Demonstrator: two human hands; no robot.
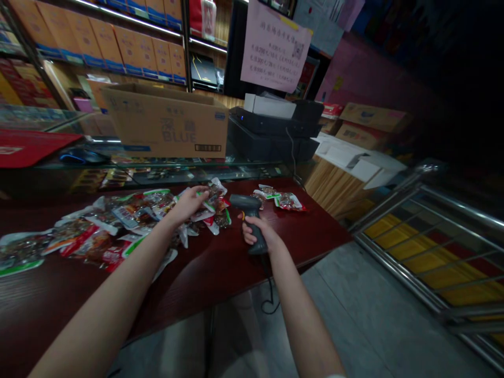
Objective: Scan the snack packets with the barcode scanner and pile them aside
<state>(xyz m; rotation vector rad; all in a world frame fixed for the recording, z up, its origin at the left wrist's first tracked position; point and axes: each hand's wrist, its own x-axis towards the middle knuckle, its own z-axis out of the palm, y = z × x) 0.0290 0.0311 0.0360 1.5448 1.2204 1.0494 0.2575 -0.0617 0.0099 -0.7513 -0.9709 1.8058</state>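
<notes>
My right hand (258, 232) is wrapped round the grip of a dark grey barcode scanner (246, 202), its head pointing left above the table. A black cord hangs from the grip's lower end. At the right end of a heap of snack packets (134, 212), my left hand (191, 202) has its fingers bent onto a clear packet (205, 203) with a green edge. The fingertips are partly lost among the shiny wrappers. The packets are clear plastic with red, white and green parts and brown food inside. A few more packets (289, 201) lie apart, right of the scanner.
The dark red table (220, 268) ends at the right beside a metal railing (409, 247). Behind it, a glass counter bears a cardboard box (169, 126), a black mouse (84, 156) and a black printer-like machine (275, 131). Boxed goods (106, 42) fill the shelves.
</notes>
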